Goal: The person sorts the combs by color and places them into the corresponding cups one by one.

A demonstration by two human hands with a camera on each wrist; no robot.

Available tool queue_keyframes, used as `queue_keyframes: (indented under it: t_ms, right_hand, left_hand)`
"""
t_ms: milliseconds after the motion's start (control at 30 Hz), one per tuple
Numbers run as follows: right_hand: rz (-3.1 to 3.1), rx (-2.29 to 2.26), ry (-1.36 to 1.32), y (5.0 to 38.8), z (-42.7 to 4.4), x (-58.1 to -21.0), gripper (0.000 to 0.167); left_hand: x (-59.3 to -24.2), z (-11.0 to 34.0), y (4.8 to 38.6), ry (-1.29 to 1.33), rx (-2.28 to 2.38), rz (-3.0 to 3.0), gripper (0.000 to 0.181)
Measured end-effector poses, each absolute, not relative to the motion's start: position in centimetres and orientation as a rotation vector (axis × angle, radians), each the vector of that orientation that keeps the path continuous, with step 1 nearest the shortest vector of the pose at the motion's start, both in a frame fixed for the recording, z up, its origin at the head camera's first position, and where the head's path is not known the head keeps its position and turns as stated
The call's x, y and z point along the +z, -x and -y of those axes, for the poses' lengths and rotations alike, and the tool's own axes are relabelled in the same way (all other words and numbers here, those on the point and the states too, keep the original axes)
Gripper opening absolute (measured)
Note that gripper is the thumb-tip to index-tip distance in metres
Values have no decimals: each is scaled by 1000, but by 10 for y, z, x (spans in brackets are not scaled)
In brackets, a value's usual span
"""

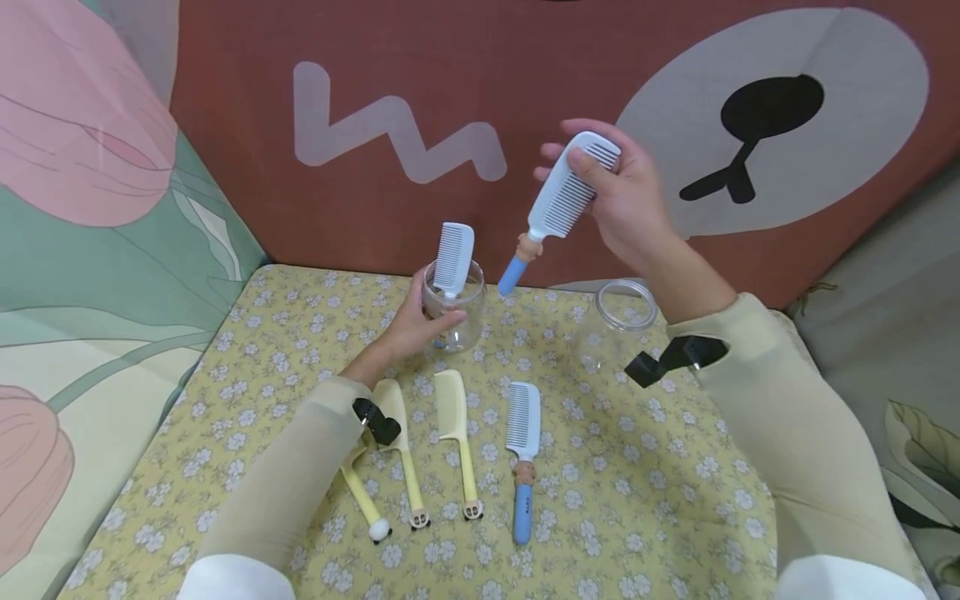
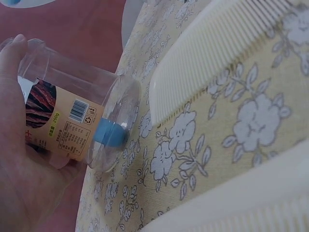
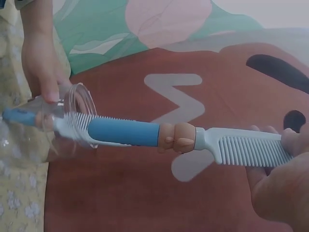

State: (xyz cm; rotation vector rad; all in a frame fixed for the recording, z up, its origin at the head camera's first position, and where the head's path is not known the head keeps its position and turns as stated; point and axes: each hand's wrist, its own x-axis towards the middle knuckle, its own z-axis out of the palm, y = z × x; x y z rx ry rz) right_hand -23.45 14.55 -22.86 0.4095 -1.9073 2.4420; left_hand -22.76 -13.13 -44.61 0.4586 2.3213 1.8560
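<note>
My left hand point(image 1: 408, 329) grips a clear jar point(image 1: 461, 333) that stands on the table, its mouth upward. Inside the jar a light blue comb point(image 1: 453, 258) leans, toothed end sticking out above the rim and blue handle point(image 2: 110, 133) down at the bottom. Up to the right, my right hand point(image 1: 637, 196) pinches a second light blue comb point(image 1: 558, 196) by its toothed end. Its handle point(image 3: 123, 133) points down towards the jar's mouth, and a small brown figure joins handle and head. In the head view the handle tip is beside the rim, apart from it.
Another light blue comb point(image 1: 523, 425) lies on the flowered tablecloth point(image 1: 600, 500). To its left lie cream combs with yellow handles point(image 1: 468, 471), one partly under my left forearm. A second clear jar point(image 1: 626, 304) stands at the right. Printed fabric point(image 1: 375, 42) hangs behind the table.
</note>
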Motion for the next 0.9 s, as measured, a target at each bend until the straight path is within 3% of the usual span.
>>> queue_keyframes:
  t_ms: [500, 900]
  right_hand:
    - [2123, 2297, -563, 271, -85, -234, 30]
    - [2325, 2161, -721, 277, -60, -263, 31]
  left_hand:
    - [-440, 127, 231, -407, 1845, -2270, 97]
    - [-447, 127, 231, -474, 1853, -2288, 91]
